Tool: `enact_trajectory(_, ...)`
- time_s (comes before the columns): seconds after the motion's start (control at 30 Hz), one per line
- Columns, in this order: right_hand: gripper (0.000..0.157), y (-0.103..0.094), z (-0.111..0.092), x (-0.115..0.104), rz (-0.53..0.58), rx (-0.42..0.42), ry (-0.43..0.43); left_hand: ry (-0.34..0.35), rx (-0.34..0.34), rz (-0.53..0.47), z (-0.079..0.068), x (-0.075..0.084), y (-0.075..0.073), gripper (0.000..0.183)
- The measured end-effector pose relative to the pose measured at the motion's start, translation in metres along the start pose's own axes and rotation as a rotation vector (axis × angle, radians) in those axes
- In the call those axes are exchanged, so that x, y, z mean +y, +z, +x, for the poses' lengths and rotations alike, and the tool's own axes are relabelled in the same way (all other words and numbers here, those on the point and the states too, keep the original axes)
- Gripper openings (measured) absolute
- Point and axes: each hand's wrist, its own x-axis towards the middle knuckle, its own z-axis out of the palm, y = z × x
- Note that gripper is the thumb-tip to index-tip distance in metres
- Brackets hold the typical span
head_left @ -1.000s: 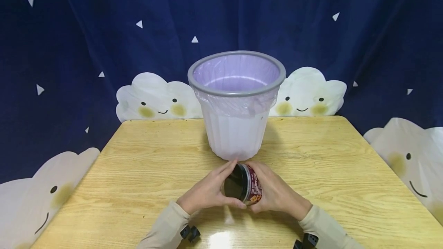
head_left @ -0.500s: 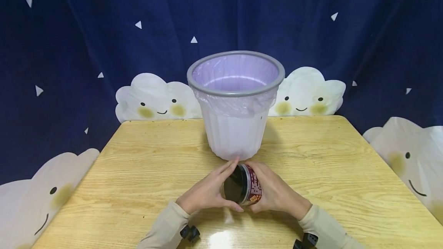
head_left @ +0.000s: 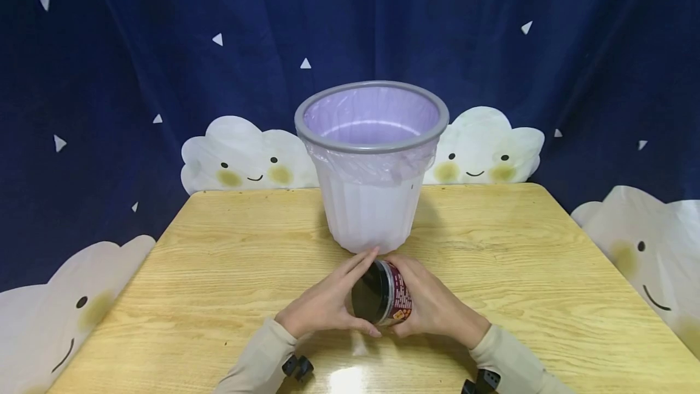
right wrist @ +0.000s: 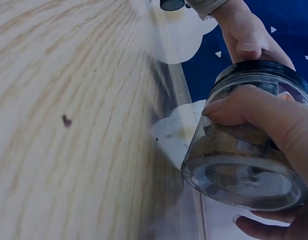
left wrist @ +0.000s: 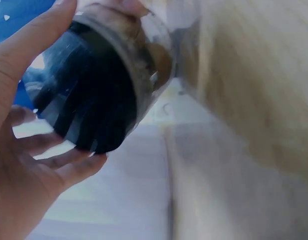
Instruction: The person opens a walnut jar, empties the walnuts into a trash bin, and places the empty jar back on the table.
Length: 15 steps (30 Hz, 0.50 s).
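A clear jar (right wrist: 233,150) with a maroon printed label (head_left: 401,297) is tilted on its side in front of the bin, its black lid (left wrist: 89,90) toward the left. My right hand (head_left: 437,306) grips the jar's body, thumb on one side and fingers round the other. Around the lid's rim curl the thumb and fingers of my left hand (head_left: 322,306); in the left wrist view they touch its edge. The right wrist view shows the jar's round base, with dark brown matter visible through the wall. Part of the label is hidden by my right hand.
A white bin (head_left: 372,205) with a grey rim and a translucent liner stands just beyond my hands. Below lies a wooden table (head_left: 229,272). Behind it hangs a dark blue curtain (head_left: 350,17) with white triangles, and smiling clouds (head_left: 246,151) line the table's edges.
My left thumb has slid slightly down and left along the lid, and its fingertips have shifted a little up. My right hand still holds the jar in nearly the same place.
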Motion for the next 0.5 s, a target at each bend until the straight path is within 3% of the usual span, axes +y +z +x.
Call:
enact_trajectory(0.23,0.112,0.001,0.0,0.001,0.01,0.023,-0.013,0.022,0.05,0.013,-0.003,-0.002,-0.016,0.118)
enact_trajectory(0.37,0.112,0.001,-0.001,0.001,0.012,0.014,-0.003,0.067,0.02,0.001,0.0,-0.002,-0.011,0.107)
enact_trajectory(0.5,0.112,0.001,-0.001,0.001,0.0,0.01,0.008,0.053,0.027,0.015,0.0,-0.001,-0.005,0.1)
